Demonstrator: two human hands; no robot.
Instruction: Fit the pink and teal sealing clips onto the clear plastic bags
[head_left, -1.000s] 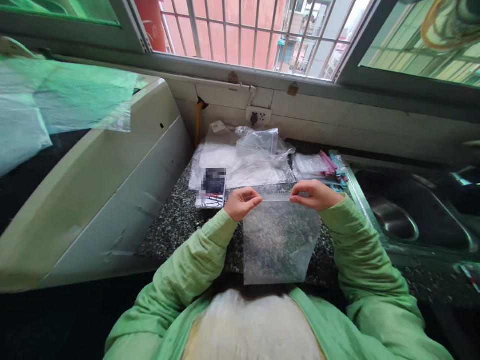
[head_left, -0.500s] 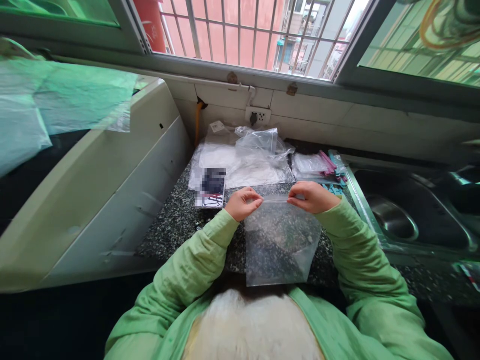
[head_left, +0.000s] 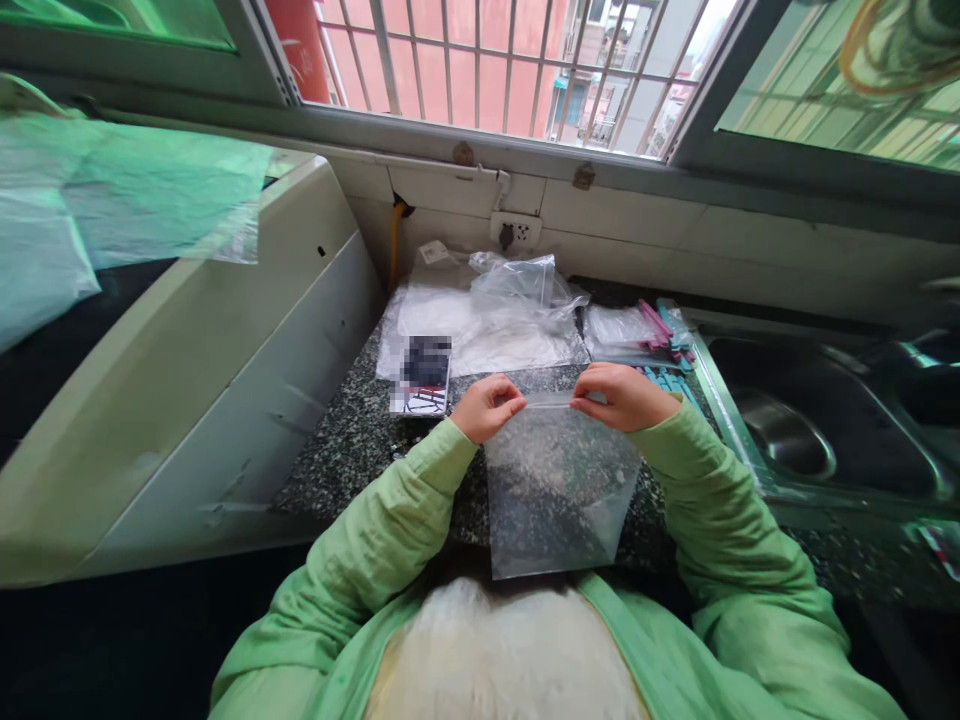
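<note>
A clear zip bag (head_left: 559, 490) hangs flat from my two hands, its seal strip at the top and its lower edge close to my body. My left hand (head_left: 489, 407) pinches the strip near its left end between thumb and fingers. Farther right, my right hand (head_left: 624, 396) pinches the same top edge. Speckled black stone shows through the see-through plastic. Just left of my left hand lies a phone-sized flat item (head_left: 424, 375), its picture partly blurred out.
Behind my hands a pile of clear plastic bags (head_left: 495, 320) covers the speckled countertop (head_left: 337, 440). Pink and blue clips (head_left: 664, 330) lie with more plastic at the right, beside the steel sink (head_left: 795, 440). A pale appliance casing (head_left: 247, 400) stands left. A wall socket (head_left: 516, 232) sits under the barred window.
My right hand has shifted very slightly left along the bag's top edge. The bag's lower part hangs a touch lower. My left hand stays nearly still.
</note>
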